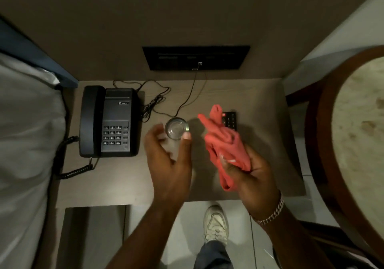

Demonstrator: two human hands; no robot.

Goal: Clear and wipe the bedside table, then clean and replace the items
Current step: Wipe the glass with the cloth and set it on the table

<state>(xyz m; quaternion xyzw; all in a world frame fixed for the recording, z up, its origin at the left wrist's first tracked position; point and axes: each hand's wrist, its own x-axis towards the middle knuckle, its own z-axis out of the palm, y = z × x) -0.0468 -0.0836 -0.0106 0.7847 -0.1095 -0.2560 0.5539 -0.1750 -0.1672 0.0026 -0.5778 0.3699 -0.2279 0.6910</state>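
Observation:
A clear drinking glass (177, 128) stands upright near the middle of the wooden bedside table (116, 181). My left hand (168, 160) cups around it, thumb tip at the right of its rim and blurred fingers spread just to its left. My right hand (251, 177) grips a bunched red cloth (224, 142) above the table's right half. A black remote control (230, 120) lies behind the cloth, partly hidden by it. On the table's left side sits a black corded telephone (110, 121).
The phone's thin cable (158, 100) runs in loops to a black wall socket panel (195, 57). A bed with white linen (27, 144) borders the table on the left. A round wood-rimmed table (357, 135) stands to the right. My shoe (216, 223) is on the tiled floor.

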